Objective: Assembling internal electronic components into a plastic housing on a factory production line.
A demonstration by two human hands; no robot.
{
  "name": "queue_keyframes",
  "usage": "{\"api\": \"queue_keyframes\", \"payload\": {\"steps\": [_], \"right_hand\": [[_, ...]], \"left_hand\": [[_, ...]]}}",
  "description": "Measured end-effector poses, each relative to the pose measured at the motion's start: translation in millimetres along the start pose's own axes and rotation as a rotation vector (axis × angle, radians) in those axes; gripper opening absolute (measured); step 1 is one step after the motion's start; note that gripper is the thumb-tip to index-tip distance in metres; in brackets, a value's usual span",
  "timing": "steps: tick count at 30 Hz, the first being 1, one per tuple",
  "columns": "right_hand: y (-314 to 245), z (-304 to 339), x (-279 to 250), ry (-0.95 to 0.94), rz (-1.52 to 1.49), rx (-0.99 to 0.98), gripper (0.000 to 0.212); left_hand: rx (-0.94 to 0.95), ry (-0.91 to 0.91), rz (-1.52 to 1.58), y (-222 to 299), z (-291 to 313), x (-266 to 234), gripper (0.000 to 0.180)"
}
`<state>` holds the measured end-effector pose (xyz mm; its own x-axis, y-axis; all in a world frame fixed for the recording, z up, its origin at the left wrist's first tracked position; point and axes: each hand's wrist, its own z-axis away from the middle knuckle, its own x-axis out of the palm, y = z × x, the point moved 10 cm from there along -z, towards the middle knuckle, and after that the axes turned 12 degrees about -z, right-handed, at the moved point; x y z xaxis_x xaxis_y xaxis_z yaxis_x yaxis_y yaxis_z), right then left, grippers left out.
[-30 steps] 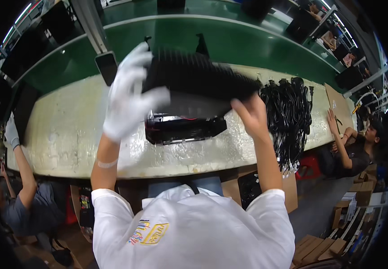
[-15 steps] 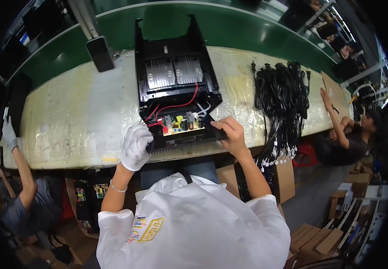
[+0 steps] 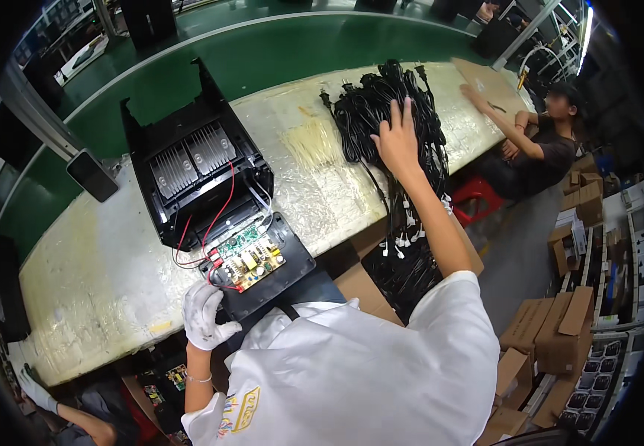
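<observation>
A black plastic housing (image 3: 151, 178) with ribbed metal heat sinks (image 3: 192, 159) stands on the bench to the left of centre. Red and white wires join it to a circuit board (image 3: 244, 260) on a black panel (image 3: 292, 256), which lies opened toward my body over the bench's near edge. My left hand (image 3: 204, 316), in a white glove, holds the panel's near left corner with fingers and thumb around it. Bare and stretched out to the right, my right hand (image 3: 398, 141) has its fingers apart over a bundle of black power cables (image 3: 370, 111); it grips none of them.
White cable connectors (image 3: 400, 241) hang past the bench edge. A dark device on a post (image 3: 91, 175) stands at left. A co-worker (image 3: 541, 141) sits at right by a cardboard sheet (image 3: 489, 85); another person's gloved hand (image 3: 36, 388) shows lower left. Cartons (image 3: 560, 327) stack at right.
My right hand has let go of the black panel and reached right to the cables. The panel now lies flatter, showing the whole circuit board. The view has turned right.
</observation>
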<state>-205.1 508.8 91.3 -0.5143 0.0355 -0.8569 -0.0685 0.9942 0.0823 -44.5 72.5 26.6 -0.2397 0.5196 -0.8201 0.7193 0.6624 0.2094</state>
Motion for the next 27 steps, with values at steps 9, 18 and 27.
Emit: {"api": "queue_keyframes", "payload": {"steps": [9,18,27], "right_hand": [[11,4,-66,0.240,-0.409,0.145,0.021],[-150,-8,-162,-0.093,-1.252,-0.007,0.030],[-257,62,-24,-1.060,-2.249,0.274,0.060]], "left_hand": [[-0.190,0.192,0.042,-5,2,-23,0.046],[-0.308,0.068,1.134,50,-162,-17,0.057],[-0.438,0.632,1.588,-62,-216,-55,0.041]]}}
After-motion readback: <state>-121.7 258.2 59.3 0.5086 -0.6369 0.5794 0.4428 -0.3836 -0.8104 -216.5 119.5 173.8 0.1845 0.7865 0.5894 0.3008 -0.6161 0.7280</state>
